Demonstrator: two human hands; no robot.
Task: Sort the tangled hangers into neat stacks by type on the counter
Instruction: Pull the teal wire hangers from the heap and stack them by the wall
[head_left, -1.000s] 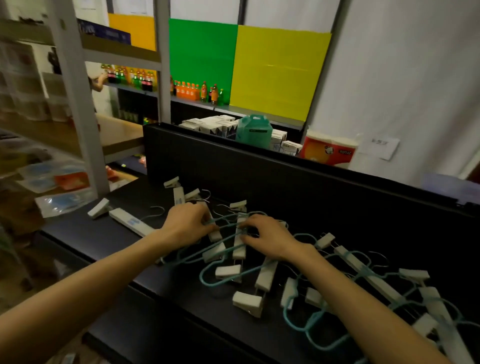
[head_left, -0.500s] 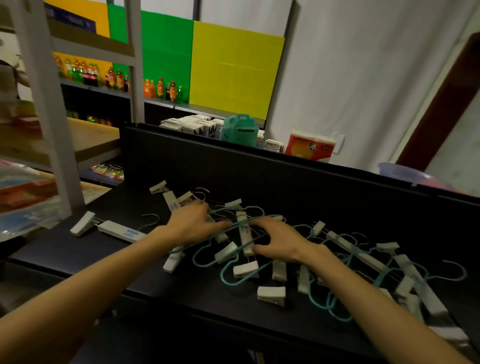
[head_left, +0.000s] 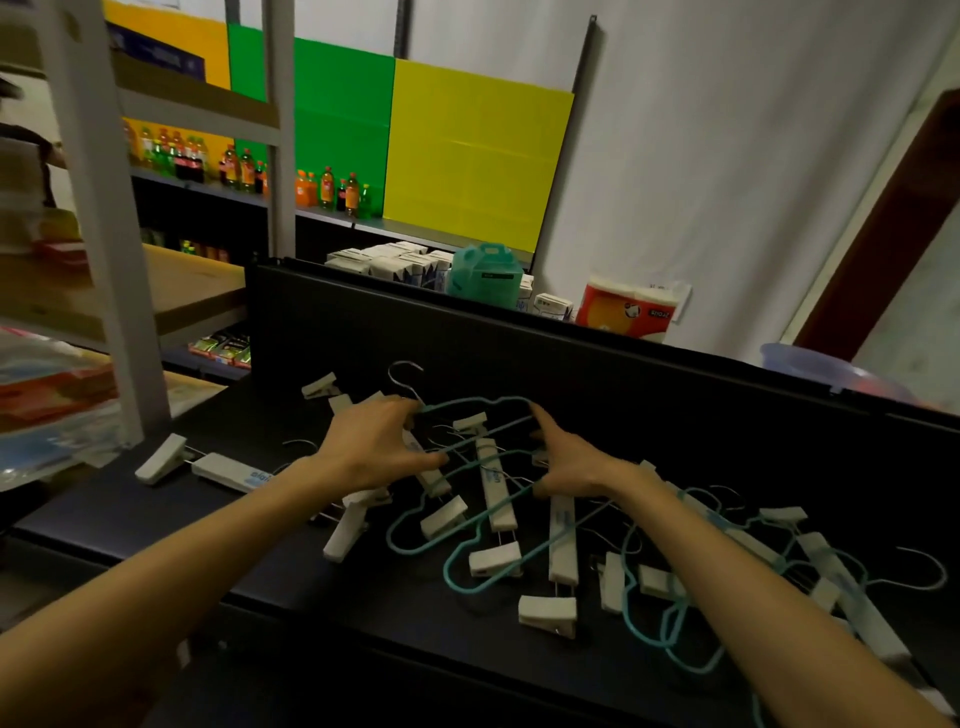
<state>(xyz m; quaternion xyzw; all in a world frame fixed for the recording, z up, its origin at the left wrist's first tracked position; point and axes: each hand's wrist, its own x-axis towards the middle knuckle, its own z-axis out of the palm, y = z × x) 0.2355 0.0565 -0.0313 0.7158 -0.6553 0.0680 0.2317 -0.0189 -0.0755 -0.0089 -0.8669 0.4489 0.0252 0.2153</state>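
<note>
Lifted since earlier, teal wire hanger (head_left: 470, 410) hangs between left hand (head_left: 371, 447) and right hand (head_left: 569, 462), both grips pinching it.

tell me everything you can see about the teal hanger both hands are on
The teal hanger is a thin wire-like frame with a wavy outline, apparently coated in teal, topped by a bare metal hook. It is raised and tilted over the tangled pile on the black counter. The left hand grips it near the hook; the right hand holds its other end. White clip hangers lie beneath it.
</note>
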